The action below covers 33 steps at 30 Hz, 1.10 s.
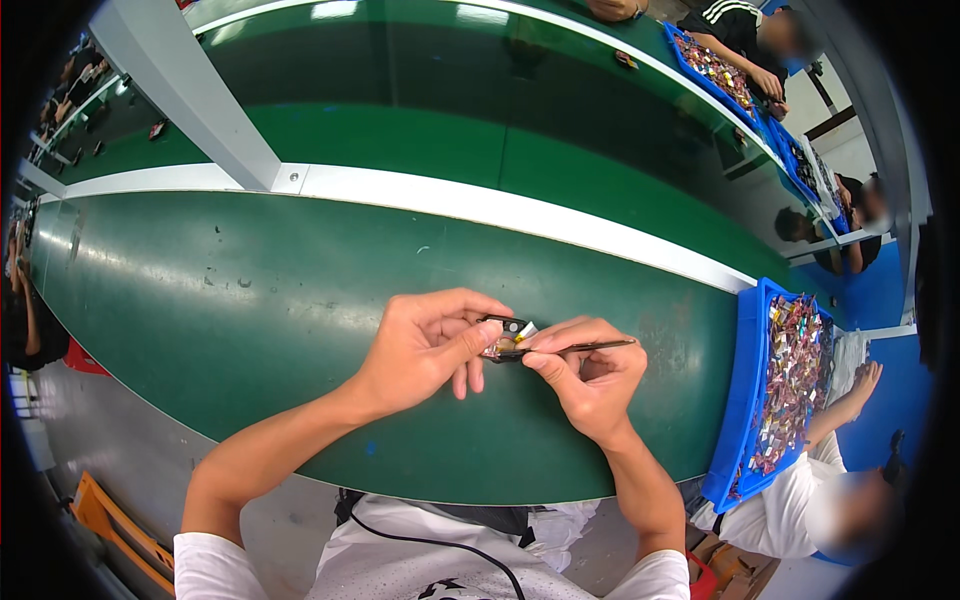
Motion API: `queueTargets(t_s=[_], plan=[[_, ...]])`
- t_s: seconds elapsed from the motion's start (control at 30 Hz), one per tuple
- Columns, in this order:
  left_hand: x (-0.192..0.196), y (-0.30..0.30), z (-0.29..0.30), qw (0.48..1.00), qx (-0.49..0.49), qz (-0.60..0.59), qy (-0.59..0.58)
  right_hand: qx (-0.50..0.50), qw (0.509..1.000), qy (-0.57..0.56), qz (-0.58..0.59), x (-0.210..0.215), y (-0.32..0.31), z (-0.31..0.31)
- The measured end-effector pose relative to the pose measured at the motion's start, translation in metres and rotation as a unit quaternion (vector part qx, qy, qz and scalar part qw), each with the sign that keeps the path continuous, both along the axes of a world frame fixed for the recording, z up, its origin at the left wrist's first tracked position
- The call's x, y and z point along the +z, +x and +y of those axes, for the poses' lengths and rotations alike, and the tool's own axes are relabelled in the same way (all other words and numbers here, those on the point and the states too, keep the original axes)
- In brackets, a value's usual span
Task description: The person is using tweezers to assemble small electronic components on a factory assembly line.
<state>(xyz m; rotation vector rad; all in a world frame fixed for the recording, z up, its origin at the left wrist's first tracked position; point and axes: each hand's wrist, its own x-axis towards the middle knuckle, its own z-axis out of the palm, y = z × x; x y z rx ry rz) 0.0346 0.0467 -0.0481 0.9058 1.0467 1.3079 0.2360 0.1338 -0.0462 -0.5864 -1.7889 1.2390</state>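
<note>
Over the middle of the green worktable (280, 300), my left hand (430, 345) pinches a small black casing (512, 327) between thumb and fingers. Small parts show inside the casing, among them a whitish tab and a bit of yellow. My right hand (592, 375) grips a thin dark pen-like tool (600, 346), its shaft pointing out to the right. The tool's tip meets the casing's right side, close to my left thumb; the exact contact point is covered by my fingers.
A blue tray (735, 400) heaped with small reddish and silvery parts stands on the table's right end. Beyond the white rail (480, 220) runs a dark green conveyor (400, 130) carrying a few small items. A grey post (190, 90) rises at the left. Other people sit to the right.
</note>
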Motion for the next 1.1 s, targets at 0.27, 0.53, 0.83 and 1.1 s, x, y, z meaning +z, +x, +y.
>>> queueTargets(t_s=[0.27,0.53,0.83,1.1], plan=[[0.006,-0.001,0.0,0.999,-0.015,-0.022,-0.033,0.059,0.997,0.015,-0.04,0.007,0.003,0.009],[0.004,-0.004,0.004,0.999,0.009,-0.034,-0.034,0.002,1.0,0.005,-0.01,0.011,0.0,0.002],[0.005,0.0,0.003,0.998,0.047,-0.041,-0.031,-0.012,0.993,0.121,-0.013,0.006,-0.003,-0.005],[0.002,0.0,0.002,0.998,0.049,-0.038,-0.026,-0.033,0.988,0.144,-0.042,0.005,-0.005,-0.005]])
